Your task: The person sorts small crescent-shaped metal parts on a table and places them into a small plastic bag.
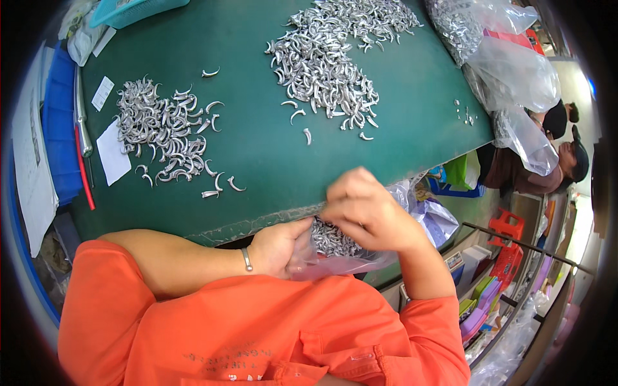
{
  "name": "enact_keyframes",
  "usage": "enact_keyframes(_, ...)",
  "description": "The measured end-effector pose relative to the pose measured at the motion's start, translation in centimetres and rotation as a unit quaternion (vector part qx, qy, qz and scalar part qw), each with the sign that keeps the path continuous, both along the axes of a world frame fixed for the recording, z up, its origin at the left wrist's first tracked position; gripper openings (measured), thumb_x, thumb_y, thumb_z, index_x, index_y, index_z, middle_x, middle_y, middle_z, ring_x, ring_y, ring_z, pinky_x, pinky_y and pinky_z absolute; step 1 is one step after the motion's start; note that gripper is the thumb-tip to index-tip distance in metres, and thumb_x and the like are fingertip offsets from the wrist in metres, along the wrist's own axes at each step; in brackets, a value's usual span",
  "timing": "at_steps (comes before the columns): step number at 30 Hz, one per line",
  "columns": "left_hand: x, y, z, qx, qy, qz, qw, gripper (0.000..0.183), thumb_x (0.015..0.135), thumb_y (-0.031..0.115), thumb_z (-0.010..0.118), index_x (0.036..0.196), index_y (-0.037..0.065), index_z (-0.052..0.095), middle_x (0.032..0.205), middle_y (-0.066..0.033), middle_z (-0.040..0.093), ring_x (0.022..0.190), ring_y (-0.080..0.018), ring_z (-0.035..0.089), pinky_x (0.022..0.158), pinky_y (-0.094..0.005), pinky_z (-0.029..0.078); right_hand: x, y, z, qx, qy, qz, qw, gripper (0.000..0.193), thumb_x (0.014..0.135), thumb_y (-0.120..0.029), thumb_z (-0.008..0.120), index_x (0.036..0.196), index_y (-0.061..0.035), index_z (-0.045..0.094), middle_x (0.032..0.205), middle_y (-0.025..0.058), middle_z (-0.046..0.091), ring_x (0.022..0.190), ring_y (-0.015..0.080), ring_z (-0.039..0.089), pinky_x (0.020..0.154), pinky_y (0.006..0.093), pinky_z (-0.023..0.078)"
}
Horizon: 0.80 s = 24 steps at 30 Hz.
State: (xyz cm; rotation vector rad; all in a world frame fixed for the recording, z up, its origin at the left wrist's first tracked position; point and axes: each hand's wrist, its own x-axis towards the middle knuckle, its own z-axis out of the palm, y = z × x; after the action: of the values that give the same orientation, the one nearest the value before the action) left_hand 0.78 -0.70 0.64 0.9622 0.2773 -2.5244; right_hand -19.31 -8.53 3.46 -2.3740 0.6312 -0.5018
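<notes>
Probably, silvery curved pieces (331,239) could spill at lower centre if the left hand (278,248), pinching the plastic bag (351,264) there, lets its rim sag; the right hand (370,212) curls above, its hold unclear.

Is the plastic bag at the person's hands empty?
No, silver metal pieces show inside the clear plastic bag held by the left hand.

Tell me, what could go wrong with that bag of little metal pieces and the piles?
The open plastic bag sits by the table's near edge; if the left hand lost its hold, metal pieces might spill.

The curved pieces look pointed, so they could perhaps prick the right hand or the bag.

The smaller pile and larger pile have no divider between them, so strays might mix.
</notes>
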Motion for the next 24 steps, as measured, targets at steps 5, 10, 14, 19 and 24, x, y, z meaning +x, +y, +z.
enact_keyframes(5, -0.8, -0.8, 0.9, 0.018, 0.017, 0.024, 0.999, 0.026, 0.103, 0.030, 0.040, 0.082, 0.016, 0.047, 0.063, 0.0032, 0.043, 0.047, -0.0098, 0.035, 0.039, -0.0252, 0.025, -1.8, -2.1, 1.4, 0.057, 0.002, 0.003, 0.998, 0.030, 0.077, 0.001, 0.063, 0.106, -0.0034, 0.066, 0.109, 0.0139, 0.060, 0.097, 0.0333, 0.058, 0.086, 0.0412, 0.048)
enact_keyframes(10, 0.0, 0.4, -0.9, -0.036, 0.048, 0.018, 0.998, 0.026, 0.102, 0.027, 0.041, 0.079, 0.018, 0.050, 0.058, 0.0048, 0.042, 0.045, -0.0097, 0.035, 0.038, -0.0262, 0.026, 0.9, -4.5, 0.6, -0.137, 0.003, -0.165, 0.977, 0.044, 0.074, 0.012, 0.053, 0.114, -0.0027, 0.064, 0.120, 0.0155, 0.060, 0.106, 0.0352, 0.056, 0.096, 0.0413, 0.043)
enact_keyframes(14, -0.4, 0.0, 0.4, 0.008, -0.052, -0.015, 0.999, 0.031, 0.102, 0.027, 0.041, 0.073, 0.018, 0.046, 0.054, 0.0046, 0.035, 0.044, -0.0093, 0.031, 0.038, -0.0262, 0.023, -1.3, -3.9, 0.9, -0.031, 0.019, -0.134, 0.990, 0.046, 0.072, 0.013, 0.051, 0.112, -0.0040, 0.065, 0.118, 0.0128, 0.063, 0.106, 0.0338, 0.056, 0.097, 0.0398, 0.042)
enact_keyframes(19, -0.6, -0.2, 0.7, 0.039, -0.065, -0.008, 0.997, 0.034, 0.102, 0.027, 0.042, 0.069, 0.018, 0.044, 0.051, 0.0041, 0.029, 0.042, -0.0101, 0.026, 0.039, -0.0269, 0.020, -2.3, -2.9, 1.2, -0.046, 0.011, -0.186, 0.982, 0.046, 0.073, 0.012, 0.048, 0.112, -0.0038, 0.066, 0.118, 0.0146, 0.063, 0.103, 0.0329, 0.058, 0.093, 0.0384, 0.045)
enact_keyframes(24, 0.2, 0.7, -1.6, 0.016, 0.017, 0.028, 0.999, 0.031, 0.102, 0.026, 0.041, 0.074, 0.016, 0.047, 0.057, 0.0028, 0.036, 0.046, -0.0125, 0.034, 0.042, -0.0295, 0.028, -2.9, -1.0, 0.7, -0.006, 0.035, -0.231, 0.972, 0.032, 0.077, -0.005, 0.074, 0.107, -0.0016, 0.065, 0.103, 0.0144, 0.059, 0.095, 0.0298, 0.058, 0.081, 0.0360, 0.048)
